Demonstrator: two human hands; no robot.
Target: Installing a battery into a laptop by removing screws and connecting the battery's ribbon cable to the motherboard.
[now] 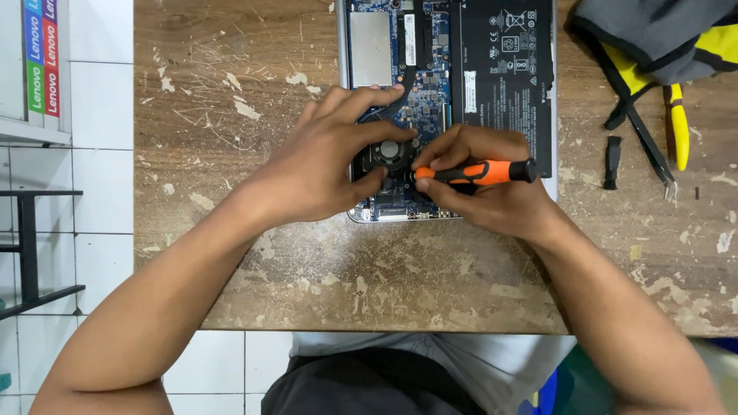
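You are looking down on a worn wooden table (231, 92), its varnish scratched and flaked pale in many places, with white floor tiles (100, 192) below its left edge and a dark metal rack (27, 246) further left. An opened laptop (446, 77) lies at the far middle of the table with its bottom cover off, so the blue circuit board (427, 84) and the flat black battery (503, 77) are exposed. Your left hand (323, 157) rests over the near left corner of the machine, fingers spread and curled around the black cooling fan (388, 152), thumb and fingertips touching its housing. Your right hand (480, 188) is closed around an orange-and-black screwdriver (473, 172), held nearly level, its tip pointing left at the edge of the fan, just beside your left thumb. To the right, well apart from the laptop, lie yellow-handled pliers (676, 127), a small black piece (612, 161) and a grey and yellow cloth pouch (661, 34) at the far corner.
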